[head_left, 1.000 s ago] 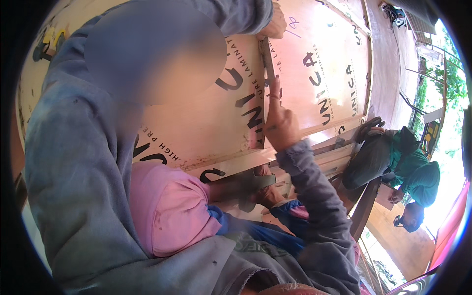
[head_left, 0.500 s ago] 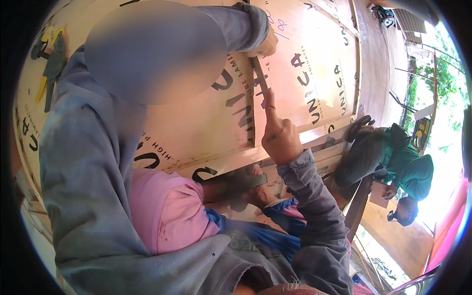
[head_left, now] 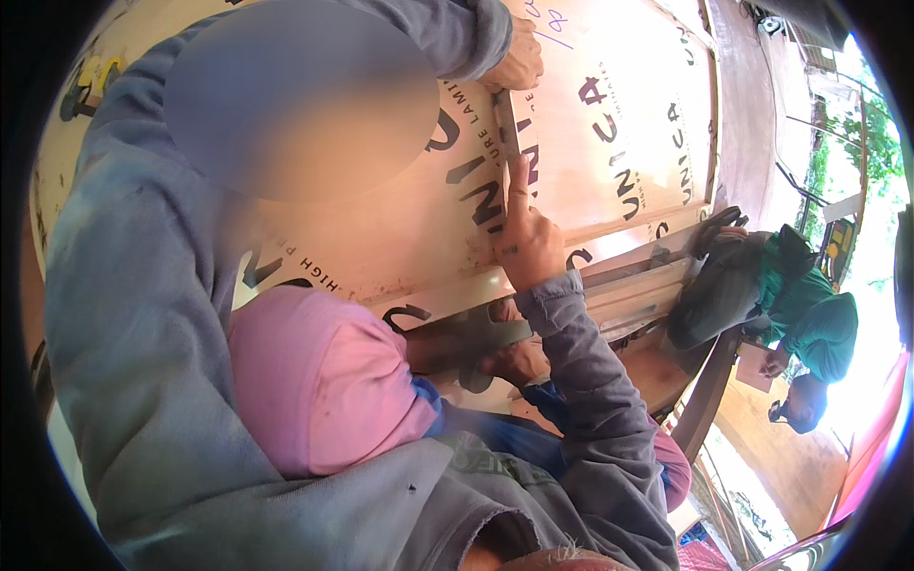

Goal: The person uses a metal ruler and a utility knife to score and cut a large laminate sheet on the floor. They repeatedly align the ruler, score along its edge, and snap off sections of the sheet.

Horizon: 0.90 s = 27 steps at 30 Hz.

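Note:
A narrow wooden strip [head_left: 508,126] lies along a seam on a large tan laminated panel [head_left: 571,181] with black print. My left hand [head_left: 517,59] comes round at the top, fingers curled over the strip's far end; its fingertips are partly hidden. My right hand [head_left: 533,243] is at the near end, index finger stretched along the strip and the other fingers folded under. The thumb is out of sight. My knees in pink cloth [head_left: 328,390] are below the panel's near edge, and a bare foot [head_left: 522,362] shows between my arms.
Wooden rails [head_left: 638,295] run along the panel's near side. At right a person in a green shirt [head_left: 819,319] bends over, holding a small brown board [head_left: 755,366]. A yellow and black tool [head_left: 90,86] lies at far left. A blurred patch covers the upper left.
The view has shifted a little. Both hands and the strip sit slightly farther left against the panel's print. The person in green stays at the right.

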Each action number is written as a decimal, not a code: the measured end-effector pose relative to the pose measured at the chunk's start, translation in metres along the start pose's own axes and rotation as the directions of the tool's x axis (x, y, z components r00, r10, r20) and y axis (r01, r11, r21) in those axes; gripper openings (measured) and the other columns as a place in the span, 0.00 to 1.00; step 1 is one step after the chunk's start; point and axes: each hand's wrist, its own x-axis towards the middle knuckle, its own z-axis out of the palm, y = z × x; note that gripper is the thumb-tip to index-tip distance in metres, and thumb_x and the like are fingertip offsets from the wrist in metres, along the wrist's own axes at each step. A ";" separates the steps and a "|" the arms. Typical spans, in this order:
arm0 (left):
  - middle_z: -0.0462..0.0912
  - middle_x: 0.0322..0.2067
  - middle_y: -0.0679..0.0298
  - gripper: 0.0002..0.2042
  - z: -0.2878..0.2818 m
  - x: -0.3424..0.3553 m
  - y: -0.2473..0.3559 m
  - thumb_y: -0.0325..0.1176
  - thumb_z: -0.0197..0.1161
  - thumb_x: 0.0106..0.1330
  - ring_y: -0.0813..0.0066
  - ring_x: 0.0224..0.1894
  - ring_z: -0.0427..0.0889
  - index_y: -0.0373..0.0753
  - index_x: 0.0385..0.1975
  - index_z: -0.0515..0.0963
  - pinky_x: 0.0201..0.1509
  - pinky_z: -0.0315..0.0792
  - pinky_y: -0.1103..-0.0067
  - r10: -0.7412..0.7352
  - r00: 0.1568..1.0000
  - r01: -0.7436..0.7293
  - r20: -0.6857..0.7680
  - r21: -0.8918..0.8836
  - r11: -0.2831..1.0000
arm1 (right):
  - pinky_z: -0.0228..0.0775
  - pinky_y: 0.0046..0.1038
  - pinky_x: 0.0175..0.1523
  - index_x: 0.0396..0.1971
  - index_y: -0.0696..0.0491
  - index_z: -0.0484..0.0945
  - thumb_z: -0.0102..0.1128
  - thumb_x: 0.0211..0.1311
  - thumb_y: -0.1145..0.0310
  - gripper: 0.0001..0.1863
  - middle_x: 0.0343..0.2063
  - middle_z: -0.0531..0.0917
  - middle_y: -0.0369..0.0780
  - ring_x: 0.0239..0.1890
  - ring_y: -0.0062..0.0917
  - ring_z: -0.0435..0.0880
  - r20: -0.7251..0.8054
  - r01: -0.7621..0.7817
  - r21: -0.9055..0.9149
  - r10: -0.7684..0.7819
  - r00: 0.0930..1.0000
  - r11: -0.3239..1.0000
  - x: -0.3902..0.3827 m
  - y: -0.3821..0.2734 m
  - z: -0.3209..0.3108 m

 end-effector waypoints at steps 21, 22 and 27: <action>0.84 0.47 0.63 0.22 0.005 0.005 0.026 0.41 0.49 0.69 0.63 0.50 0.83 0.48 0.63 0.70 0.51 0.72 0.59 0.012 0.986 -0.021 -0.163 -0.052 0.998 | 0.75 0.47 0.30 0.76 0.59 0.40 0.54 0.48 0.81 0.52 0.27 0.82 0.55 0.24 0.49 0.83 0.121 -0.059 0.101 0.047 0.991 0.993 -0.065 0.011 0.008; 0.83 0.47 0.65 0.22 0.002 0.006 0.025 0.43 0.56 0.66 0.65 0.52 0.81 0.47 0.60 0.73 0.55 0.71 0.61 0.007 0.995 -0.012 -0.102 -0.047 0.999 | 0.75 0.47 0.30 0.76 0.58 0.40 0.52 0.51 0.80 0.50 0.29 0.82 0.56 0.24 0.50 0.83 0.085 -0.062 0.063 0.056 0.995 0.996 -0.066 0.012 0.014; 0.81 0.46 0.67 0.24 -0.012 0.020 0.040 0.48 0.70 0.60 0.69 0.56 0.79 0.43 0.54 0.78 0.62 0.69 0.65 -0.016 0.989 0.022 0.148 -0.037 0.999 | 0.71 0.45 0.27 0.76 0.58 0.42 0.51 0.53 0.82 0.49 0.19 0.79 0.51 0.20 0.46 0.81 0.062 -0.068 -0.009 0.069 0.996 0.998 -0.063 0.000 -0.011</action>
